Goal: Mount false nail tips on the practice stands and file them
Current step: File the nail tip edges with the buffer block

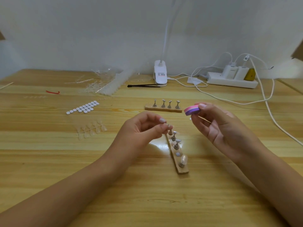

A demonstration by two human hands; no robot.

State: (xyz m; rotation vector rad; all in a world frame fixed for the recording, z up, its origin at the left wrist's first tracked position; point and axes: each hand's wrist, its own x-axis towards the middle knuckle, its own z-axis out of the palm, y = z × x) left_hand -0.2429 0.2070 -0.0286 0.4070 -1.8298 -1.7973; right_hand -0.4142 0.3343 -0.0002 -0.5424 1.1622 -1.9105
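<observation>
Pinching with thumb and forefinger, the left hand [144, 128] has its fingers [162, 120] closed on the top of the farthest peg [170, 132] of the near stand strip [183, 171]. Whether a nail tip sits between them is too small to tell. This wooden strip lies on the tabletop [147, 202] between the two forearms, running away from the person at a slight slant. It carries a row of metal pegs. The peg at its close end bears a clear false nail tip [184, 159], standing upright.

To the right of the strip's far end and above it, the right hand [218, 126] is raised off the tabletop. Its fingers [202, 105] and thumb grip a pink and purple buffer block [191, 110] by one end, and the block does not touch the pegs.

Just beyond the near stand strip lies a second stand strip [164, 108], set crosswise, with four pegs on it. To the left of the near strip is a spray of loose clear nail tips [91, 130], and farther left and back a sheet of small white pads [84, 107]. Well beyond the strip, along the wall, are a heap of clear plastic sprues [106, 84], a white clip lamp [160, 73] with a thin black tool [144, 86] beside it, and a white power strip [232, 80]. A white cable [268, 110] trails from it down the right side.
</observation>
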